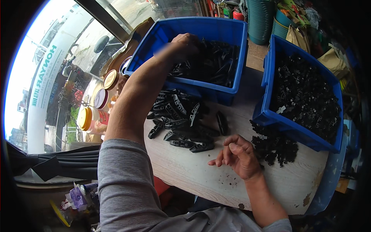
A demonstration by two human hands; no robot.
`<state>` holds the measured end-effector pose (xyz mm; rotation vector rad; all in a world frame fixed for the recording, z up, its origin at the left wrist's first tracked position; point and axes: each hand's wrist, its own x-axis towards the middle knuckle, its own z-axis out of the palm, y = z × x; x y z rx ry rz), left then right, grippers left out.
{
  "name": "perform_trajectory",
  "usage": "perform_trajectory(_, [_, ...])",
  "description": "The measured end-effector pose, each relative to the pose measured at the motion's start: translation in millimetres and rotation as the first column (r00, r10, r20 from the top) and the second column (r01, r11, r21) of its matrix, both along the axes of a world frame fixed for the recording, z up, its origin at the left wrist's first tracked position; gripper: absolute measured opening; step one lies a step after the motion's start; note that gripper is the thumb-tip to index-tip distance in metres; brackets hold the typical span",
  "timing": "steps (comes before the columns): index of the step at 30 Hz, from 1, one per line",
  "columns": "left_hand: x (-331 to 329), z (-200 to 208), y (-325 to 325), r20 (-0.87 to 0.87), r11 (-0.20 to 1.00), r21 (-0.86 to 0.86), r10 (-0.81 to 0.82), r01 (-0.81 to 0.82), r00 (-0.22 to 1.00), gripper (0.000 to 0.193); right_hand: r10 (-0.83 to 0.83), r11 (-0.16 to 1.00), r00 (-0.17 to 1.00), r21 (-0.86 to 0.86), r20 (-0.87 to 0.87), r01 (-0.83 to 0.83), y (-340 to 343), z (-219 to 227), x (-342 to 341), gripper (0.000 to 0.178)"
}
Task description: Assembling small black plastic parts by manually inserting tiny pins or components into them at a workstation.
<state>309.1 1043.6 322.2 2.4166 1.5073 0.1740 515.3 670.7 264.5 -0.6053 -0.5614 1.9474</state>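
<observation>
My left hand (188,41) is inside the left blue bin (201,85), over a heap of long black plastic parts (220,58). Its fingers are blurred and hidden, so its grip cannot be made out. Over the table's near part, my right hand (241,156) has its thumb and forefinger bent together, with the other fingers curled. Anything held in that pinch is too small or hidden to see. A pile of black elongated plastic pieces (179,127) lies below the left bin's front. One such black piece (221,123) lies apart, just beyond my right hand.
On the right, another blue bin (266,112) holds many small black parts; a loose heap of similar parts (276,149) lies before it. Lidded jars (87,119) stand by the window on the left. Stacked green baskets (259,21) stand behind the pale table (181,168).
</observation>
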Motion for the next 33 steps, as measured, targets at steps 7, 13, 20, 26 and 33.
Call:
perform_trajectory(7, [9.0,28.6,-23.8,0.107,0.983,-0.124,0.147,-0.134,0.983,0.033,-0.007,1.000,1.000,0.016,0.003,0.007,-6.5,2.0,4.9,0.022])
perform_trajectory(13, [-5.2,64.4,-60.8,0.349,0.987,-0.052,0.160,-0.152,0.923,0.029,0.012,1.000,1.000,0.013,0.013,-0.012,-14.0,11.2,9.5,0.021])
perform_trajectory(20, [-28.9,103.2,-171.4,0.705,0.944,0.187,0.063,-0.271,0.706,0.027,0.008,1.000,1.000,0.028,-0.020,-0.007,-22.7,15.6,8.1,0.022])
perform_trajectory(26, [-47.4,60.2,-274.9,0.652,0.800,0.500,-0.095,-0.331,0.752,0.038,-0.011,1.000,1.000,0.018,0.028,0.010,-23.4,16.3,2.9,0.021])
perform_trajectory(33, [-49.2,3.9,-303.1,0.379,0.795,0.531,0.085,-0.292,0.922,0.041,-0.006,0.999,1.000,0.033,-0.004,0.006,-24.2,17.1,-5.5,0.020])
